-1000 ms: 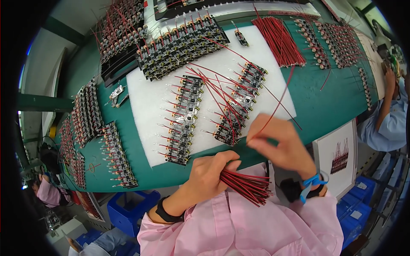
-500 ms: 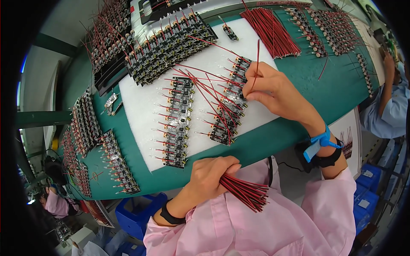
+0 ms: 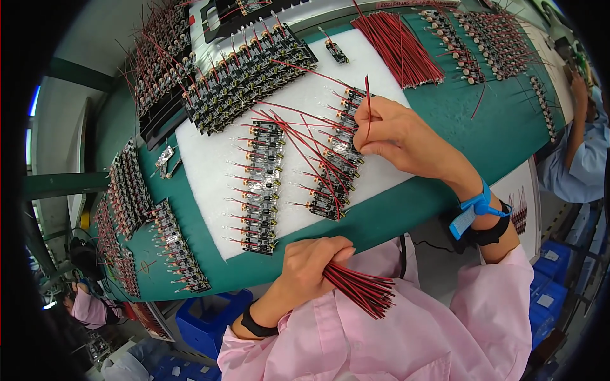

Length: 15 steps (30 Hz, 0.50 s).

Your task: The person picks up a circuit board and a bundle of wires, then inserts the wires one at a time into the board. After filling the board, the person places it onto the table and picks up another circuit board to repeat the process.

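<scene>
Evidently, the right hand [image 3: 397,132] had its thumb and fingers pinched together on a red wire [image 3: 368,105], which stood up from the grip at the far end of the right row of circuit boards [image 3: 325,204]. The fingers hid the wire's lower end, so whether it touched a board could not be told. The left hand [image 3: 310,268] was clamped around a bundle of red and black wires [image 3: 362,290], just off the table's near edge. Loose wires [image 3: 309,150] lay across the right row; to its left was a second row of boards [image 3: 259,204], both on a white foam sheet [image 3: 213,190]. Farther out, a dense board stack [image 3: 251,76] covered the sheet's far left part, a single board [image 3: 337,52] lay near the far edge, and a red wire pile [image 3: 401,54] spread to the far right over the green table [image 3: 473,130]. Some lettering showed on a pale strip [image 3: 413,4] at the far edge. On the right, below the table, blue bins [image 3: 548,295] bore white labels, their print too small to read.
</scene>
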### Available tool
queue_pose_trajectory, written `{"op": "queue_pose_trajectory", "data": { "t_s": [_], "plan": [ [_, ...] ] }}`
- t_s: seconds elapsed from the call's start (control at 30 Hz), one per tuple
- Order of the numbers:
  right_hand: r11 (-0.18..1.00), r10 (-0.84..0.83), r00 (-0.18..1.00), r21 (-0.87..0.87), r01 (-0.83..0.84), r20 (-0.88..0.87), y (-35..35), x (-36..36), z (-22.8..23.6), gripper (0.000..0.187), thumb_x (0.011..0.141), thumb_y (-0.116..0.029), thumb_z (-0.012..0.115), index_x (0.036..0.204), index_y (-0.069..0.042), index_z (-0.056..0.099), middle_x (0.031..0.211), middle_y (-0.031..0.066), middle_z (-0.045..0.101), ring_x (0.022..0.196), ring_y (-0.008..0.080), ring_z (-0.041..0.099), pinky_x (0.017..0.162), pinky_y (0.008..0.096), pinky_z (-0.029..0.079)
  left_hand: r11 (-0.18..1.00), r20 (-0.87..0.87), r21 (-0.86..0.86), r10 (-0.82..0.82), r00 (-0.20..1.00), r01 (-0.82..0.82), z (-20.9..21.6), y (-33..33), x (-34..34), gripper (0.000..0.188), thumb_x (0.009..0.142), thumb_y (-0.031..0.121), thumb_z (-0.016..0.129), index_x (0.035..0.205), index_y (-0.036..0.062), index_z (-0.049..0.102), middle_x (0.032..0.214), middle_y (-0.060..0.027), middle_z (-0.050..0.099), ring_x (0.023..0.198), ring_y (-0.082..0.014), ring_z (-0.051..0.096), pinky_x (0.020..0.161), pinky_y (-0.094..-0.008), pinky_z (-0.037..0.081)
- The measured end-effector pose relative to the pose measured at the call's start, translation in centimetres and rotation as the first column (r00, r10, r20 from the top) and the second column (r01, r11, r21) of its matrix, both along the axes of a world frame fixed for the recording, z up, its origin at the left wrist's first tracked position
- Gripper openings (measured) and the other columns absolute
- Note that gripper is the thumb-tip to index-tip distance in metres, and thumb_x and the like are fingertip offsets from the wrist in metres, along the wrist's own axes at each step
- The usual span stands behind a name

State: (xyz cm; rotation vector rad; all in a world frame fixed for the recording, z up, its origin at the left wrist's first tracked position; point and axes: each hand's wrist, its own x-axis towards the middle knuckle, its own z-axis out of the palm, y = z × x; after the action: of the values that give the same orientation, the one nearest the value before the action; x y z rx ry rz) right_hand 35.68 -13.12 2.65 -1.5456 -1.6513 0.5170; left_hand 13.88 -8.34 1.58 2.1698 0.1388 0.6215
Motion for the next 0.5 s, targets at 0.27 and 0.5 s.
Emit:
{"op": "queue_pose_trajectory", "data": {
  "t_s": [0.27,0.5],
  "plan": [
    [0.999,0.021,1.000,0.039,-0.021,0.015,0.09,0.13,-0.21,0.011,0.062,0.002,0.057,0.068,-0.003,0.049,0.076,0.0056,0.040,0.071,0.0196,0.043,0.061,0.0280,0.038,0.999,-0.012,0.007,0.039,0.999,-0.039,-0.01,-0.16,0.00,0.006,0.072,0.005,0.056,0.071,0.0009,0.051,0.053,-0.0064,0.051,0.041,-0.0168,0.048,0.040,-0.0236,0.037],
    [0.998,0.035,0.998,0.054,-0.038,0.059,0.06,0.13,-0.05,0.012,0.061,0.001,0.058,0.067,-0.004,0.049,0.076,0.0048,0.041,0.070,0.0199,0.043,0.060,0.0280,0.037,0.999,-0.033,0.003,0.034,0.999,-0.034,0.09,-0.13,-0.03,0.007,0.072,0.005,0.056,0.070,0.0008,0.051,0.052,-0.0063,0.050,0.041,-0.0167,0.047,0.040,-0.0234,0.036]
  ]
}}
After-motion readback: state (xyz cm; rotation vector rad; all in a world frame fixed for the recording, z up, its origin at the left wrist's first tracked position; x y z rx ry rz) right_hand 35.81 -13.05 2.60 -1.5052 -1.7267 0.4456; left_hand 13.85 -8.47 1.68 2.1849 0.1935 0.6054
